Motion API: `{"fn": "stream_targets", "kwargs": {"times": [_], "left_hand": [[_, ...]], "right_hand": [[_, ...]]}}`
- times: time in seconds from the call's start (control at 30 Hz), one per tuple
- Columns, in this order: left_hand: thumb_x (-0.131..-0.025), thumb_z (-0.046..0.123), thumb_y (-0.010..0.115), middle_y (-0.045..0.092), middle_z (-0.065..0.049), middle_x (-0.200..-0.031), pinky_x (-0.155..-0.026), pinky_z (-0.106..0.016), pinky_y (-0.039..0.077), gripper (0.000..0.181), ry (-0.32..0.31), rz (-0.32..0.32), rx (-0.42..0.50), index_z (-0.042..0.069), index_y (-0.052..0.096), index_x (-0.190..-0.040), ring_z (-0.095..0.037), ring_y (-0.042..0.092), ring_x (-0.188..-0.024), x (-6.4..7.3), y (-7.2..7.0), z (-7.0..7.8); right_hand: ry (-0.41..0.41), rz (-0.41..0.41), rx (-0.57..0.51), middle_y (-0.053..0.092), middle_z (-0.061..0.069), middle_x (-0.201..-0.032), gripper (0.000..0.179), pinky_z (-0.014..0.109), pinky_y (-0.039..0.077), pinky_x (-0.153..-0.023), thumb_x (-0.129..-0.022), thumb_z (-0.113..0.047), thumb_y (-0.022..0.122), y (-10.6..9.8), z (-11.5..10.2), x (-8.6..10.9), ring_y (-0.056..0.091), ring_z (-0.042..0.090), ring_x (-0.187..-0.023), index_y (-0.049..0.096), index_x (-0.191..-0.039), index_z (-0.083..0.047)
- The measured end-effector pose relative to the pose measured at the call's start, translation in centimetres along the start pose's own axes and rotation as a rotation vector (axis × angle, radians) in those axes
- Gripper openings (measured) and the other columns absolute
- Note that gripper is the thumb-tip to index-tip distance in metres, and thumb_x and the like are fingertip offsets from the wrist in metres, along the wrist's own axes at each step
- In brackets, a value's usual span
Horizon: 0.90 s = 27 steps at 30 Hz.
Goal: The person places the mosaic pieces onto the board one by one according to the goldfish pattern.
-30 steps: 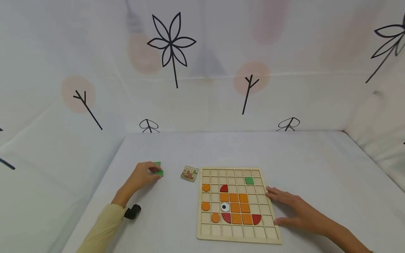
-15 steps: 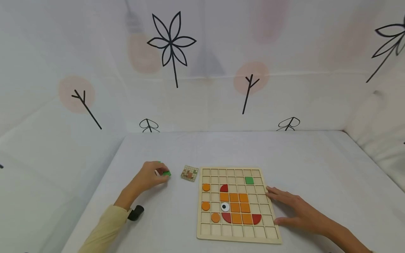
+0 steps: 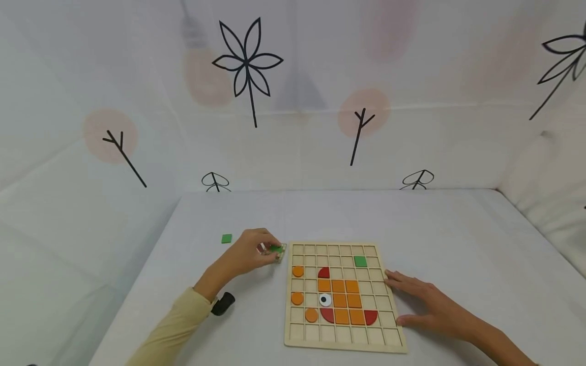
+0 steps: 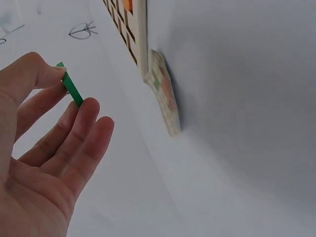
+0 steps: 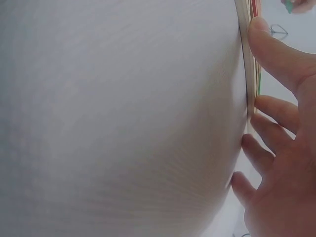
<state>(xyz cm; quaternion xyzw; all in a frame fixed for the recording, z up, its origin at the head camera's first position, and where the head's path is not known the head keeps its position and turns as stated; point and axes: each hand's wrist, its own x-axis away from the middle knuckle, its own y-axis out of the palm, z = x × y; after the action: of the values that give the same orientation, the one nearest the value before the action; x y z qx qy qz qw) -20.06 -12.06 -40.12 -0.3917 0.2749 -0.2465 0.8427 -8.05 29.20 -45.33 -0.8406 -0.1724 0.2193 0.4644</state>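
Between thumb and fingertips my left hand point(image 3: 249, 252) pinches a green square tile point(image 4: 73, 90), raised off the table. In the head view this hand partly covers a small pattern card point(image 3: 282, 257) beside the wooden grid board point(image 3: 345, 250). My right hand point(image 3: 432, 309) touches the board's right edge with fingers extended and thumb apart; in the right wrist view the thumb point(image 5: 269, 42) meets the rim. On the board lie orange squares point(image 3: 341, 316), orange discs point(image 3: 297, 298), red quarter-round tiles point(image 3: 371, 317), a round eye tile point(image 3: 325, 300) and one green square point(image 3: 360, 261).
A loose green square tile point(image 3: 226, 238) lies on the white table behind the left forearm. A black device point(image 3: 223, 304) sits at the left wrist, below the sleeve point(image 3: 183, 320). White cloth with printed plants point(image 3: 247, 63) hangs at the back and sides.
My left hand has moved right with the pinched green tile, over the pattern card. The loose green tile behind it has come into full view. My right hand and the board have stayed put.
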Motion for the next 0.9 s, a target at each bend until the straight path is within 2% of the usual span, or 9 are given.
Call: {"fn": "stream_targets", "kwargs": {"times": [0.07, 0.27, 0.33, 0.43, 0.57, 0.63, 0.73, 0.9], "left_hand": [[-0.081, 0.008, 0.07, 0.063, 0.003, -0.088, -0.066, -0.028, 0.051, 0.013, 0.019, -0.026, 0.006, 0.007, 0.072, -0.093, -0.015, 0.059, -0.076, -0.9, 0.6, 0.8], [-0.084, 0.012, 0.066, 0.062, 0.003, -0.089, -0.071, -0.03, 0.051, 0.015, 0.059, -0.104, 0.063, 0.009, 0.072, -0.097, -0.019, 0.059, -0.082, -3.3, 2.5, 3.3], [-0.084, 0.011, 0.066, 0.062, 0.001, -0.089, -0.072, -0.03, 0.051, 0.015, 0.087, -0.124, 0.087, 0.008, 0.072, -0.098, -0.017, 0.058, -0.082, -4.0, 3.2, 4.1], [-0.085, 0.01, 0.065, 0.063, -0.001, -0.09, -0.069, -0.024, 0.049, 0.014, 0.143, -0.152, 0.102, 0.008, 0.072, -0.097, -0.014, 0.057, -0.081, -5.2, 4.4, 5.2], [-0.086, 0.011, 0.064, 0.063, -0.002, -0.092, -0.067, -0.015, 0.044, 0.013, 0.189, -0.203, 0.085, 0.009, 0.072, -0.096, -0.009, 0.055, -0.079, -6.6, 6.2, 6.3], [-0.086, 0.012, 0.064, 0.063, -0.001, -0.091, -0.068, -0.013, 0.042, 0.013, 0.203, -0.228, 0.067, 0.01, 0.072, -0.096, -0.007, 0.054, -0.078, -7.3, 7.2, 6.6], [-0.086, 0.014, 0.065, 0.063, 0.001, -0.089, -0.069, -0.011, 0.041, 0.011, 0.223, -0.254, 0.033, 0.011, 0.072, -0.093, -0.005, 0.053, -0.077, -8.2, 8.5, 7.1], [-0.085, 0.015, 0.066, 0.06, 0.007, -0.08, -0.064, -0.009, 0.038, 0.006, 0.245, -0.306, -0.021, 0.013, 0.071, -0.087, -0.002, 0.047, -0.071, -9.5, 10.4, 7.8]], "right_hand": [[0.004, 0.005, -0.015, 0.046, 0.004, -0.142, 0.068, 0.006, 0.02, -0.097, -0.076, -0.049, 0.072, 0.1, 0.0, 0.0, 0.039, 0.01, -0.131, 0.054, -0.134, -0.02], [0.012, 0.003, 0.002, 0.046, 0.004, -0.142, 0.068, 0.008, 0.023, -0.097, -0.076, -0.05, 0.071, 0.0, 0.0, 0.0, 0.041, 0.014, -0.13, 0.054, -0.134, -0.02], [0.018, 0.002, 0.007, 0.046, 0.003, -0.142, 0.068, 0.007, 0.023, -0.097, -0.076, -0.051, 0.071, 0.0, -0.1, 0.0, 0.041, 0.013, -0.13, 0.054, -0.134, -0.02], [0.027, -0.007, 0.013, 0.046, 0.003, -0.142, 0.069, 0.007, 0.022, -0.097, -0.076, -0.053, 0.07, -0.1, -0.1, 0.0, 0.04, 0.013, -0.13, 0.054, -0.134, -0.019], [0.048, -0.024, 0.024, 0.045, 0.002, -0.143, 0.07, 0.01, 0.026, -0.098, -0.075, -0.056, 0.068, -0.1, -0.1, 0.0, 0.04, 0.013, -0.13, 0.054, -0.134, -0.021], [0.041, -0.034, 0.034, 0.045, 0.003, -0.143, 0.07, 0.014, 0.03, -0.098, -0.076, -0.056, 0.067, -0.1, -0.1, -0.1, 0.041, 0.016, -0.13, 0.053, -0.135, -0.022], [0.034, -0.027, 0.023, 0.045, 0.002, -0.143, 0.069, 0.014, 0.031, -0.098, -0.076, -0.055, 0.068, 0.0, 0.0, -0.1, 0.042, 0.018, -0.129, 0.053, -0.135, -0.022], [0.008, 0.003, -0.023, 0.045, 0.005, -0.143, 0.068, 0.005, 0.019, -0.097, -0.076, -0.05, 0.071, 0.1, 0.2, 0.0, 0.038, 0.01, -0.131, 0.054, -0.135, -0.02]]}}
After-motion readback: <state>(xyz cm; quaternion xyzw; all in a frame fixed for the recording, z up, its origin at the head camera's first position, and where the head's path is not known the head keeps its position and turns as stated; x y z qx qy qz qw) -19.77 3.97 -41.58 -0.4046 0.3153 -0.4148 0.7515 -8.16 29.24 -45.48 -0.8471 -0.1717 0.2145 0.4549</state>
